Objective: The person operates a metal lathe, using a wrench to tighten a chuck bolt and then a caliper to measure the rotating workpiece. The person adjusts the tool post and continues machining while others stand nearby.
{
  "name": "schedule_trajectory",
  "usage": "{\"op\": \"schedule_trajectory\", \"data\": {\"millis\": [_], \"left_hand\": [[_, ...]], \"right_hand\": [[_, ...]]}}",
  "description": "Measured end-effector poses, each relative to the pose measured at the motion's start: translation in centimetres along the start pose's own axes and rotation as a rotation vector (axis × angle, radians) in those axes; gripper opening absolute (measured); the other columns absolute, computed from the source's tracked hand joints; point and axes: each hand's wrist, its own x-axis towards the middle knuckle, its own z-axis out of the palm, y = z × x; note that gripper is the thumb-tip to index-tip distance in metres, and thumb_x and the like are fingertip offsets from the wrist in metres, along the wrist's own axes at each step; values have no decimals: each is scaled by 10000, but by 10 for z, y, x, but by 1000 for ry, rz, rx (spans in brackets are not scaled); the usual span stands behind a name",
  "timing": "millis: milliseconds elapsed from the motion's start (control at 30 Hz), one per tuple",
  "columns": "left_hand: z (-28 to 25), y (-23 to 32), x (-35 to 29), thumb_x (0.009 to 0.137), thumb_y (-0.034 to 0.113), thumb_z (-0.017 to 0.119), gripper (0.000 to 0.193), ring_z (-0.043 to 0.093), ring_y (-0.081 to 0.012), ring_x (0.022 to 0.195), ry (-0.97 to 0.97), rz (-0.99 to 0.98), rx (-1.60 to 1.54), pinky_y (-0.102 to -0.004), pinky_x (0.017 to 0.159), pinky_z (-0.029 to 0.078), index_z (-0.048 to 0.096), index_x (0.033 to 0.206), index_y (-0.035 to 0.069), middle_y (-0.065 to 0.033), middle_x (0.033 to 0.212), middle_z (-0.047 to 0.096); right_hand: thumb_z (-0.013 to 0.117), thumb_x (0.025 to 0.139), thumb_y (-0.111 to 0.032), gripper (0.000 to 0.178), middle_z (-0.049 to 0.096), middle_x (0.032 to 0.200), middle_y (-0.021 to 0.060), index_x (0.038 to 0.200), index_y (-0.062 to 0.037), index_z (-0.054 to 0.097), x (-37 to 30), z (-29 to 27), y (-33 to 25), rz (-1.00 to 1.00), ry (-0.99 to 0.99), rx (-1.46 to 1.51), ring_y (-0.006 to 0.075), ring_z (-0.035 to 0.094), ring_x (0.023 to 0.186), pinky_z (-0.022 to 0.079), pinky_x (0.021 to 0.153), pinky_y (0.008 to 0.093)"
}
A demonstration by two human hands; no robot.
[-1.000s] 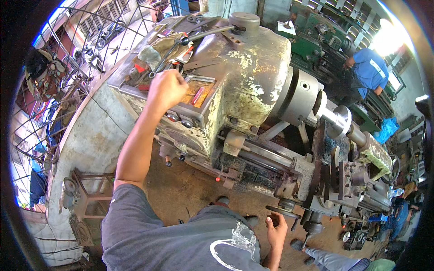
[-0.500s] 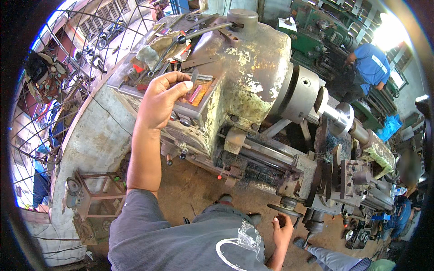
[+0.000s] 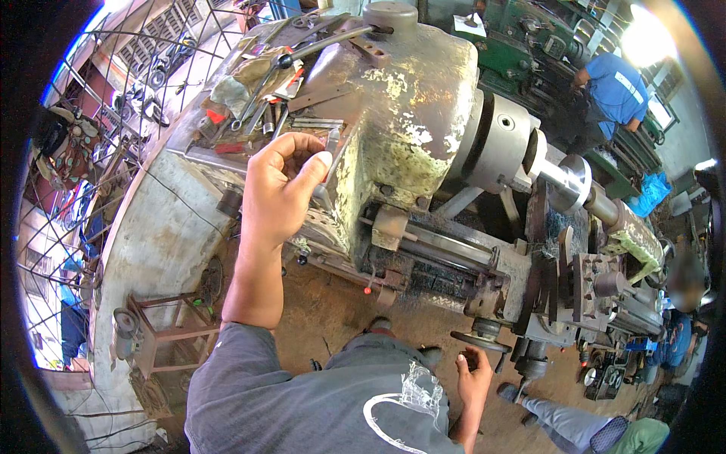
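A: Site type?
B: Machine workshop. Big metal lathe [image 3: 454,251], paint flaking, flanged steel shaft [image 3: 556,175] in its chuck [image 3: 495,147].
A: Other signs?
B: Metal shavings [image 3: 561,227] by the toolpost [image 3: 597,286], ring spanner [image 3: 253,98] on the headstock [image 3: 420,94], green machine [image 3: 495,54] behind, person in blue shirt [image 3: 615,88] beside it.

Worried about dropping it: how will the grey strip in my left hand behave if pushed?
The strip is probably stiff, since it juts straight from your left hand. Probably light, being small; it could pivot in that fingertip pinch.
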Motion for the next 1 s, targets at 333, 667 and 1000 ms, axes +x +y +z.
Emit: {"op": "schedule_trajectory", "data": {"millis": [333,667,1000], "left_hand": [[96,-50,-55,914,16,593,80,635,-153,879,-631,-254,-555,-285,761,510,574,984,51,-114,992,674],[293,-85,-129,960,93,635,154,649,-133,826,-807,-1101,-1183,-285,731,535,654,1107,49,-61,995,708],[351,57,-106,835,-21,757,266,646,-127,829,-785,-479,-1119,-280,776,558,614,1058,-2,-59,938,660]], "right_hand": [[724,864,-171,308,716,1010,205,1122,-21,649,-4,-8,-35,12,-48,-77,350,704,954,546,827,400],[669,907,-13,261,703,1047,93,1161,4,610,17,-92,-78,-62,-2,67,139,681,884,552,753,269],[749,869,-72,226,705,912,63,1065,5,665,107,-224,-193,-386,-30,378,95,642,733,522,630,236]]}}
